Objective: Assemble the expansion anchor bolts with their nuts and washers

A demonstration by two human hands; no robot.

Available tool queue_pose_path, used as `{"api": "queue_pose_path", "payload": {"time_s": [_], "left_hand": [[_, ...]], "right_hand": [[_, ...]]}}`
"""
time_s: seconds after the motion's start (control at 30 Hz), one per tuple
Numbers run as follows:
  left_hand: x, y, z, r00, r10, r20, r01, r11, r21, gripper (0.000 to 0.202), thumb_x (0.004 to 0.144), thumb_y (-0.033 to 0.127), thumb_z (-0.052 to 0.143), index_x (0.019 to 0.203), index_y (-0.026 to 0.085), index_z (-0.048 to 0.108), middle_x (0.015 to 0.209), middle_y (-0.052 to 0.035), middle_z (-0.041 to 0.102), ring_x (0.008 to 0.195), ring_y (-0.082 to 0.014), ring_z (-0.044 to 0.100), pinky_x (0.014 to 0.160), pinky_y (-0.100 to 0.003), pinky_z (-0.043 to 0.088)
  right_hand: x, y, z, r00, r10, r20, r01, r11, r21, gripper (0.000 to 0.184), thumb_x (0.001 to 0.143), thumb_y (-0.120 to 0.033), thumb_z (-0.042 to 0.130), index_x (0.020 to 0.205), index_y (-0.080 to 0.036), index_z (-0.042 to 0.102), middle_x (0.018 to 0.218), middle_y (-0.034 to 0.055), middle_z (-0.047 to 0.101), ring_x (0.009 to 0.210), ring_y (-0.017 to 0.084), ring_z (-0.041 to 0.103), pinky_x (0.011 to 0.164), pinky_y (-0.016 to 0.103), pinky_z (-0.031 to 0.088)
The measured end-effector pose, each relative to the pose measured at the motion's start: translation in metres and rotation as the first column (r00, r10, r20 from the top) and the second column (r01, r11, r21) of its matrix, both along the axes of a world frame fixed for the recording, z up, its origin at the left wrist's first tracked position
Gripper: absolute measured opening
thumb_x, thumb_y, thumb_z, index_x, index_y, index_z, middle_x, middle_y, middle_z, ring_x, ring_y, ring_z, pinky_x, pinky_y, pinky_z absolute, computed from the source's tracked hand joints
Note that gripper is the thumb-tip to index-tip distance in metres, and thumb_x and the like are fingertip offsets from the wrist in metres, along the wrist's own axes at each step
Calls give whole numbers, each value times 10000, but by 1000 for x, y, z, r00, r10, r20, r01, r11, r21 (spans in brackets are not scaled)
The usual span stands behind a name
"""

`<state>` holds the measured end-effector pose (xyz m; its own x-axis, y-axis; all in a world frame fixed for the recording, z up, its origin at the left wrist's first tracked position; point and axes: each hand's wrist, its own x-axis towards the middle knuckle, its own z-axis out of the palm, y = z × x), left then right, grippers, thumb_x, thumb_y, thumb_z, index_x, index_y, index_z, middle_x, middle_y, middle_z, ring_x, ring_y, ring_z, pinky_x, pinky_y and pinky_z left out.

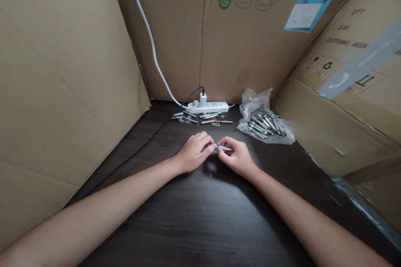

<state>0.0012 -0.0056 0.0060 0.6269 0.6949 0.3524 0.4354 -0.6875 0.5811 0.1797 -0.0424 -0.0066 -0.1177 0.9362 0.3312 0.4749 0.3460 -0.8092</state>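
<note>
Above the middle of the dark table, my right hand [237, 156] pinches a silvery expansion bolt [226, 148] that lies nearly level, its shank running back under the fingers. My left hand [197, 151] is closed at the bolt's left end, thumb and fingertips together. Whatever small part sits between those fingertips is mostly covered. Just beyond my hands lie loose bolts [211, 115], washers and nuts [215, 124], along with a longer brass-coloured bolt [216, 122]. A clear plastic bag [266, 125] full of similar bolts rests to the right.
A white power strip [208, 107] with a plugged-in charger [203, 99] stands at the back. Its white cable [152, 41] climbs the box behind, and a black cable [134, 153] crosses the table on the left. Cardboard boxes [169, 29] wall in the left, back and right.
</note>
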Motion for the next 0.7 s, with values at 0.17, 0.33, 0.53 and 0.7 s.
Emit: {"api": "queue_pose_path", "payload": {"time_s": [0.17, 0.33, 0.53, 0.7], "left_hand": [[-1, -3, 1, 999, -53, 12, 53, 999, 0, 119, 893, 270, 439, 923, 196, 527, 903, -23, 520, 845, -164, 500, 781, -301, 417], [-3, -5, 1, 998, -24, 66, 24, 1000, 1, 232, 807, 164, 489, 1036, 203, 484, 966, -29, 505, 871, -164, 505, 767, -286, 424], [0, -1, 1, 998, -61, -13, 61, 998, -26, 252, 935, 314, 359, 813, 185, 537, 816, -18, 527, 814, -168, 496, 768, -306, 408], [-1, -5, 2, 997, -80, 18, 81, 996, -34, 120, 888, 273, 441, 939, 191, 511, 879, -13, 508, 769, -144, 491, 713, -275, 410]], "right_hand": [[0, 0, -1, 1000, -6, 19, 6, 1000, 4, 113, 731, -271, 576, 751, -161, 588, 569, -35, 509, 495, 89, 425, 470, 189, 340], [1, 0, 0, 1000, 16, 19, -16, 1000, 2, 111, 728, -264, 577, 774, -164, 594, 589, -32, 530, 501, 91, 437, 483, 191, 355], [1, 0, 1, 999, 4, 52, -4, 1000, 11, 104, 724, -265, 574, 736, -163, 593, 560, -32, 529, 491, 92, 435, 481, 196, 351], [2, 0, -1, 1000, 8, 27, -7, 1000, -16, 112, 730, -266, 573, 744, -157, 598, 571, -26, 532, 497, 91, 427, 476, 196, 342]]}}
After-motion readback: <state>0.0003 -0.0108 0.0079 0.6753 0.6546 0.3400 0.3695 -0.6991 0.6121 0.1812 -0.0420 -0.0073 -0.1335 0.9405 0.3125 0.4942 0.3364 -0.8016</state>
